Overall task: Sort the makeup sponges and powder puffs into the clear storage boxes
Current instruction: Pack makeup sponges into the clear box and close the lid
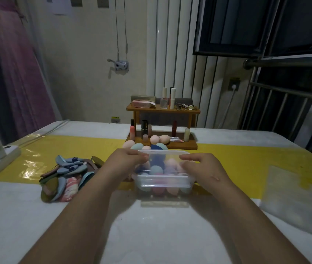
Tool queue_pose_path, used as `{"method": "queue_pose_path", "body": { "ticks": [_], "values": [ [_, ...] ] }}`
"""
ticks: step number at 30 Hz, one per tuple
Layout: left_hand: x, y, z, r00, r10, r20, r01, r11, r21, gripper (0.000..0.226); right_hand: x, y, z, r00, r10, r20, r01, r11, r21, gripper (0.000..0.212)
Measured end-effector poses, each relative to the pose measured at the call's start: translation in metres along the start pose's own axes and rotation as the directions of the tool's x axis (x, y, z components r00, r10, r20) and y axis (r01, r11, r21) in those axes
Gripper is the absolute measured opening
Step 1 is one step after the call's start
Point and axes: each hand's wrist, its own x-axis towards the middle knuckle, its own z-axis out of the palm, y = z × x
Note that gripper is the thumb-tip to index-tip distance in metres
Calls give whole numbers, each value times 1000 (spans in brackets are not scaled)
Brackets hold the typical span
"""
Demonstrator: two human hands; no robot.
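We see the left hand (130, 161) and right hand (199, 165) gripping the crammed box (162, 184); squeezed sponges (155, 169) may spill, we judge.

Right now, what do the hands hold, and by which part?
The clear storage box of makeup sponges: left hand on its top left edge, right hand on its top right edge.

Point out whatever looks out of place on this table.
Two peach makeup sponges sit on the wooden rack's lower shelf among lipsticks, loose sponges lie behind the clear box, and the powder puffs are a jumbled heap left of it.
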Motion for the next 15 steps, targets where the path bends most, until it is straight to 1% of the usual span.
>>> {"method": "queue_pose_path", "body": {
  "ticks": [1,3,5,8,10,11,15],
  "values": [
    [-2,-1,-2,999,37,40,-39,998,50,13,-2,-1,-1,999,-29,34,30,999,-30,35],
    [-4,-1,-8,990,76,120,-97,978,185,26,-3,0,-5,992,-46,115,52,998,-44,56],
    [-4,0,-13,979,76,190,-132,944,303,41,-2,0,-10,977,-44,207,61,995,-76,73],
    [-4,-1,-18,954,36,297,-153,911,384,65,-2,-4,-17,946,-48,322,118,972,-202,92],
    [-4,-3,-14,937,23,348,-183,882,435,77,-2,-4,-19,936,-65,347,158,956,-247,99],
    [-3,-4,-12,935,31,354,-204,864,461,80,-2,-4,-19,933,-72,352,170,951,-258,101],
    [1,-6,-13,937,50,346,-221,853,474,81,-2,-3,-19,940,-71,334,172,944,-283,104]
  ]
}}
